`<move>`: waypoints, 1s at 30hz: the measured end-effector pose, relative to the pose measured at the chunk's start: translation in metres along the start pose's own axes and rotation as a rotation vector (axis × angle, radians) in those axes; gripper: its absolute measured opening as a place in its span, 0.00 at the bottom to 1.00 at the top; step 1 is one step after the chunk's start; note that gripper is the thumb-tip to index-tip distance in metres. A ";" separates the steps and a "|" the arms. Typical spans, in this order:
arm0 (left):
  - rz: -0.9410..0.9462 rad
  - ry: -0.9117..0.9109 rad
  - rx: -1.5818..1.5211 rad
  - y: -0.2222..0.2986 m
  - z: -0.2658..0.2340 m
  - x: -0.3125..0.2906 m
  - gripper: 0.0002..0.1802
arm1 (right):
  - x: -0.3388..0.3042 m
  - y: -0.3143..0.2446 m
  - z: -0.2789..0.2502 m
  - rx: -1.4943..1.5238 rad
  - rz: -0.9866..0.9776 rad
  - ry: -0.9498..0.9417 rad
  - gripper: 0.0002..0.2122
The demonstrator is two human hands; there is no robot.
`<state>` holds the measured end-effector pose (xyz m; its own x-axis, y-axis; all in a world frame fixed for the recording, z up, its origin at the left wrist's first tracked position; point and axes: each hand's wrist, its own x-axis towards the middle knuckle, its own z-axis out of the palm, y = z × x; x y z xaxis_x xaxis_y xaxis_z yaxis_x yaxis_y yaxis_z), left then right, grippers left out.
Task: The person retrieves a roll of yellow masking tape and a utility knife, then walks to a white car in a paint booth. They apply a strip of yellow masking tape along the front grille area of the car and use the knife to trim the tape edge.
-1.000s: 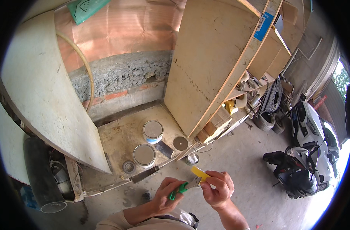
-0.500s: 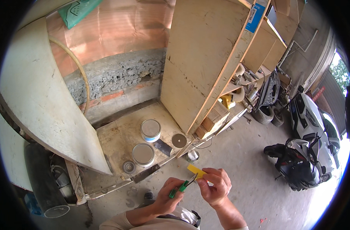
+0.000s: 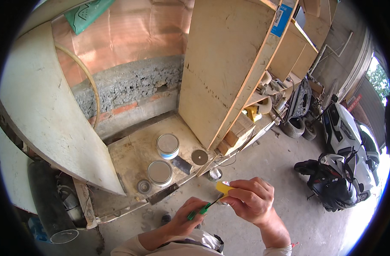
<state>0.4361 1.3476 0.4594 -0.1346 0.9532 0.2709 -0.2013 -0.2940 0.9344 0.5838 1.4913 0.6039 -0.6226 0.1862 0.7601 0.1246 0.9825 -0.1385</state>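
My left hand point(image 3: 186, 218) is closed around the green handle of a slim metal-ended tool point(image 3: 199, 211). Its exact kind is hard to make out. A small flat yellow piece point(image 3: 223, 187), with a whitish and red mark near its top, is pinched between the thumb and fingers of my right hand point(image 3: 252, 201). The tool's thin dark tip reaches up to the lower edge of the yellow piece; whether they touch I cannot tell. Both hands are held out in front of the bench, over the floor.
On the low bench point(image 3: 131, 153) stand two lidded cans point(image 3: 167, 144), a round metal ring point(image 3: 144, 186), a dark flat blade point(image 3: 182, 164) and a disc point(image 3: 199, 157). An open tin point(image 3: 214, 173) sits below its edge. A motorcycle point(image 3: 331, 183) and a white car point(image 3: 344, 123) are parked right.
My right hand has moved right and slightly up and turned, tilting the yellow piece so its marked side shows. My left hand with the green-handled tool has hardly moved.
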 end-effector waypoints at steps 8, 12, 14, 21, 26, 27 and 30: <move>0.100 0.000 0.096 -0.016 -0.005 0.007 0.18 | 0.029 -0.003 -0.015 -0.052 -0.102 -0.022 0.15; 0.192 0.036 0.272 -0.036 -0.015 0.011 0.18 | 0.036 -0.001 -0.004 -0.051 -0.136 -0.036 0.15; 0.066 0.138 0.122 -0.056 -0.022 0.006 0.17 | 0.040 0.001 0.009 -0.044 -0.152 -0.044 0.15; -0.348 0.420 -0.026 -0.139 -0.064 -0.091 0.14 | 0.052 -0.002 0.110 0.186 -0.054 -0.061 0.13; -0.594 0.607 -0.026 -0.143 -0.081 -0.175 0.15 | 0.035 0.007 0.205 0.388 0.361 -0.108 0.09; -0.619 0.648 -0.002 -0.141 -0.082 -0.187 0.15 | 0.019 0.017 0.234 0.408 0.527 -0.156 0.08; -0.784 0.695 0.125 -0.136 -0.086 -0.213 0.16 | -0.050 0.054 0.324 0.148 0.913 -0.713 0.12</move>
<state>0.4092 1.1784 0.2548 -0.5444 0.6112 -0.5744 -0.3767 0.4337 0.8185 0.3714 1.5382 0.3525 -0.6470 0.7404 -0.1822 0.6883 0.4642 -0.5575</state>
